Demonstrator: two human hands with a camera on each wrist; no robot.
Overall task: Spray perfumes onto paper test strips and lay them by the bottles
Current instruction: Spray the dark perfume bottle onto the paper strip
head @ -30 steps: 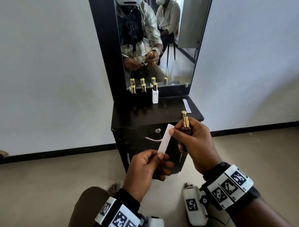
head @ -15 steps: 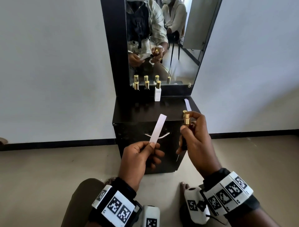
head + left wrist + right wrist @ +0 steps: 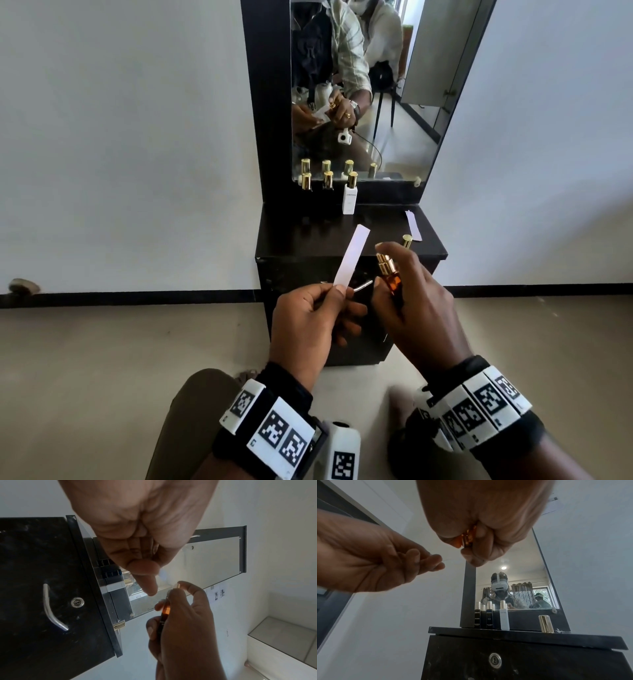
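My left hand (image 3: 313, 313) pinches the lower end of a white paper test strip (image 3: 352, 255), which stands tilted up to the right in front of the black cabinet (image 3: 308, 240). My right hand (image 3: 416, 301) grips an amber perfume bottle (image 3: 390, 277) with a gold sprayer, nozzle toward the strip, index finger arched over the top. In the left wrist view the amber bottle (image 3: 166, 612) shows edge-on in the right hand (image 3: 185, 615). The bottle's gold cap (image 3: 407, 241) stands loose on the cabinet top.
Two dark bottles (image 3: 327, 180) and a white bottle (image 3: 350, 198) with gold caps stand in a row below the mirror (image 3: 359, 102). Another paper strip (image 3: 413, 225) lies at the cabinet's right back. A drawer handle (image 3: 51, 608) and lock face me. My knee (image 3: 191, 418) is lower left.
The head camera has tilted down. My right hand turned the bottle's nozzle toward the strip and raised the index finger over the sprayer. The left hand held the strip steady and a little higher.
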